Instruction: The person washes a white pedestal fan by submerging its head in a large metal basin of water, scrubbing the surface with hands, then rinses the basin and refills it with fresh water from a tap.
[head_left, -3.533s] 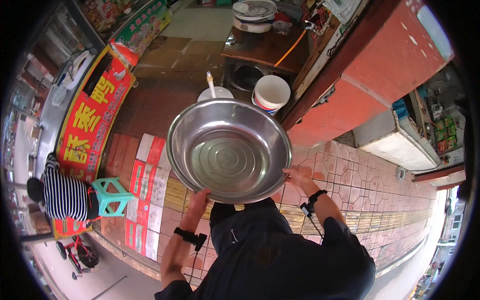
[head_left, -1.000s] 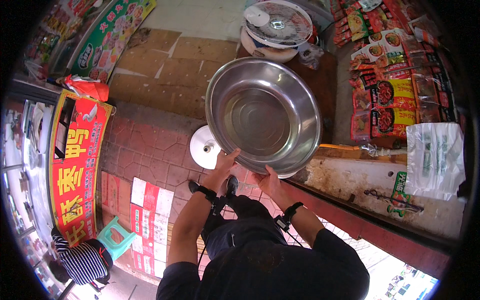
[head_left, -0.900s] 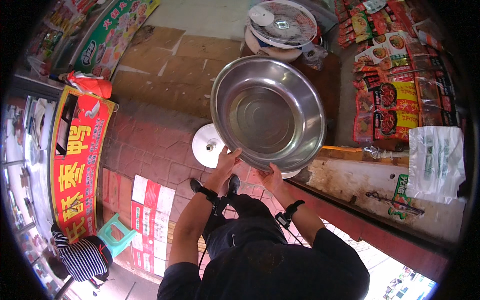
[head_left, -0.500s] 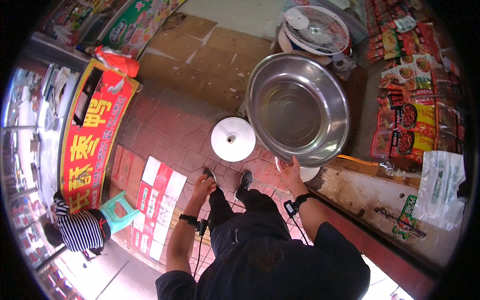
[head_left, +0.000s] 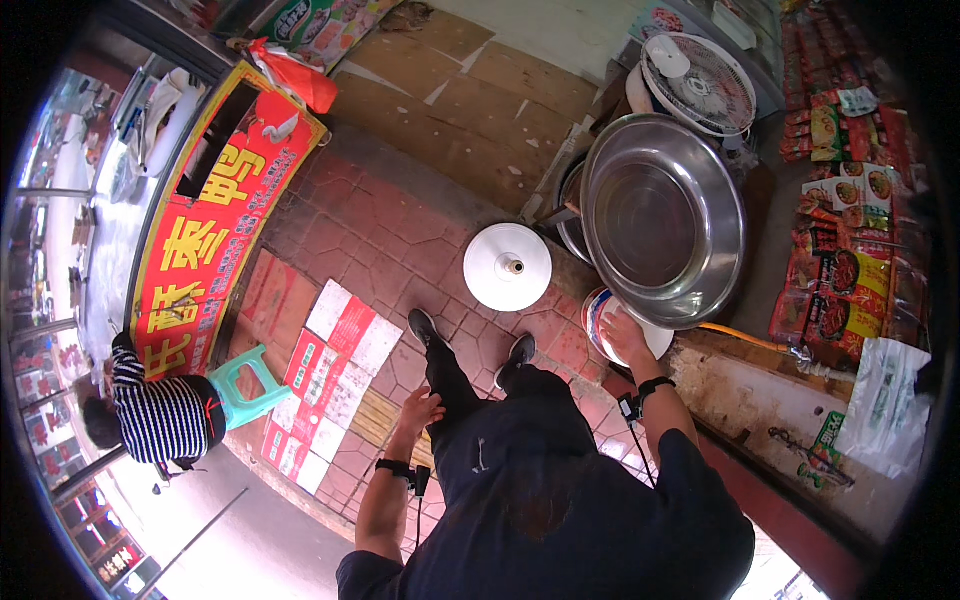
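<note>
My right hand [head_left: 625, 338] reaches down over a white, red and blue bucket [head_left: 598, 304], just below the rim of a large stainless steel basin [head_left: 655, 225]. Its fingers are stretched out by the bucket's top; the exact contact is unclear. The basin is tilted, its shiny inside showing. My left hand [head_left: 420, 412] hangs by my left thigh, fingers loosely bent and holding nothing I can see. Between me and the cardboard, a white round disc [head_left: 490, 270] with a metal fitting at its centre stands over the paving.
An electric fan head [head_left: 705, 85] lies behind the basin. Red food packets [head_left: 835, 270] and a clear plastic bag [head_left: 885, 410] are at right, near an orange hose [head_left: 740, 331]. A person in stripes [head_left: 170, 418] sits at left beside a green stool [head_left: 262, 395] and red sign [head_left: 215, 215].
My right hand has dropped from the basin's lower rim to the bucket beneath. My left hand has lowered slightly toward my thigh. The view has shifted, bringing more of the bucket into sight.
</note>
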